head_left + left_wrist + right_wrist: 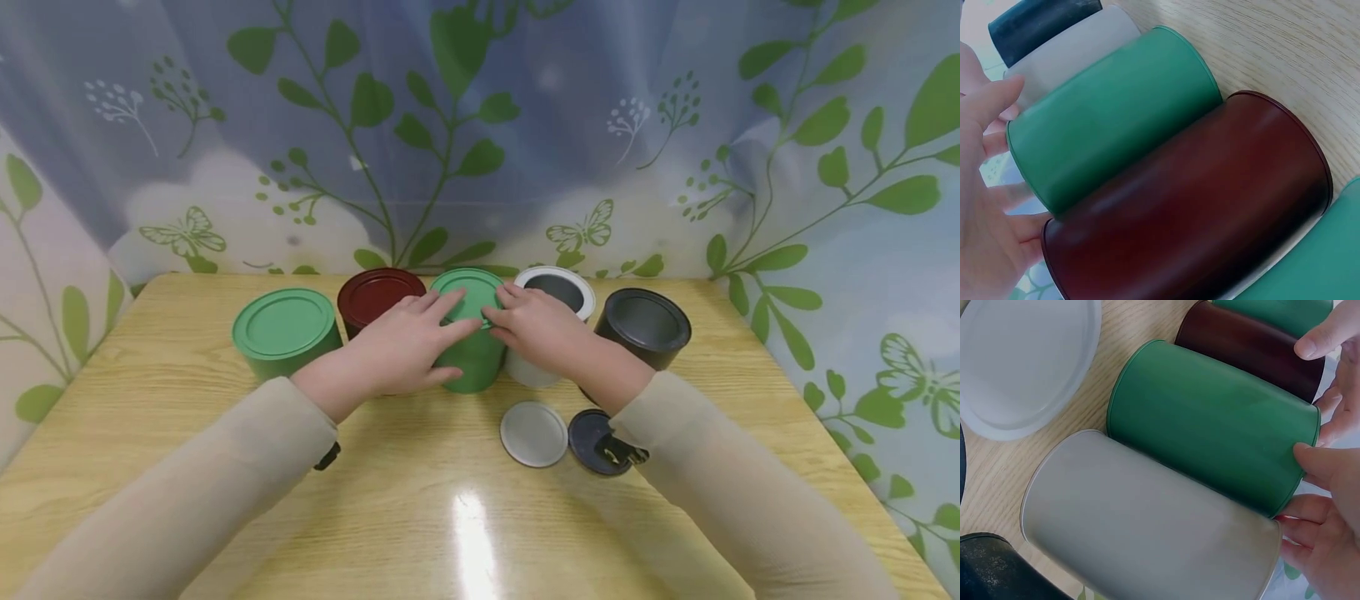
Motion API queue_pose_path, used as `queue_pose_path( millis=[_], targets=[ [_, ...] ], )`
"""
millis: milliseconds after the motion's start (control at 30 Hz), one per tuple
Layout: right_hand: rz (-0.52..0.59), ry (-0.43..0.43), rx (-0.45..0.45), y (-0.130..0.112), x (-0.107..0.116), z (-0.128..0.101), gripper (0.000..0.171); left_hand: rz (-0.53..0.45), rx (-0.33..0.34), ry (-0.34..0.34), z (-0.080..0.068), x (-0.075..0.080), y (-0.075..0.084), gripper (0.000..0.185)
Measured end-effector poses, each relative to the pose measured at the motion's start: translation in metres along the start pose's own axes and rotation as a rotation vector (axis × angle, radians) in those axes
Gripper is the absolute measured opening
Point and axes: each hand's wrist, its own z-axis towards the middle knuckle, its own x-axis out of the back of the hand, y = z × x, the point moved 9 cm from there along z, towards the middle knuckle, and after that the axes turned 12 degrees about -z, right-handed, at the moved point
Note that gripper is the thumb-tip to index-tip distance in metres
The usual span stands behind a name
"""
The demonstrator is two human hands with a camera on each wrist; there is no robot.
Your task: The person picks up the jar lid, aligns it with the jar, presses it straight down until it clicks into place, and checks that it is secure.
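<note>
Backdrop: blue-and-white curtain (525, 183) printed with green leaves and butterflies. Surface: wood-grain table (405, 517). Landmark: middle green can (471, 371), upright, green top in place. Left of it: dark red can (378, 298), then a second green can (283, 325) further out. Right of it: white can (1147, 512), uncovered, then black can (652, 357). Nearer the wearer than the landmark, to its right: pale lid (534, 433) and dark lid (587, 435), flat, side by side. Left hand (401, 342): fingers spread wide at the landmark's left rim. Right hand (547, 329): thumb and bent fingers gripping the landmark's right rim.
</note>
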Motion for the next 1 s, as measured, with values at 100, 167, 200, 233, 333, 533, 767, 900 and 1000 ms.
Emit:
queue_pose_path(
  millis=[100, 167, 200, 233, 333, 533, 767, 900, 1000],
  targets=[
    [-0.009, 0.002, 0.000, 0.000, 0.000, 0.000, 0.041, 0.012, -0.006, 0.004, 0.001, -0.001, 0.000, 0.066],
    [-0.012, 0.003, 0.001, 0.000, 0.000, 0.001, 0.040, 0.015, -0.009, 0.007, 0.001, -0.001, 0.001, 0.066],
    [-0.013, 0.005, 0.001, 0.000, 0.000, 0.001, 0.040, 0.017, -0.009, 0.008, 0.001, -0.001, 0.001, 0.065],
    [-0.013, 0.006, 0.001, 0.000, 0.000, 0.001, 0.040, 0.017, -0.009, 0.008, 0.001, -0.001, 0.001, 0.065],
    [-0.011, 0.016, 0.003, -0.001, 0.001, 0.000, 0.040, 0.014, -0.001, 0.004, 0.000, -0.002, 0.001, 0.065],
    [-0.014, 0.027, 0.002, -0.001, 0.000, 0.000, 0.041, 0.020, 0.012, -0.014, -0.001, -0.004, 0.000, 0.067],
    [-0.016, 0.104, -0.008, 0.000, 0.002, -0.003, 0.044, 0.036, 0.058, 0.031, 0.001, 0.002, -0.005, 0.061],
    [-0.093, 0.132, -0.054, 0.004, 0.004, -0.001, 0.056, 0.083, 0.143, 0.041, 0.008, 0.000, -0.013, 0.070],
    [-0.112, 0.033, -0.083, 0.005, -0.003, 0.001, 0.070, 0.107, 0.194, 0.021, 0.013, -0.005, -0.017, 0.078]
  ],
)
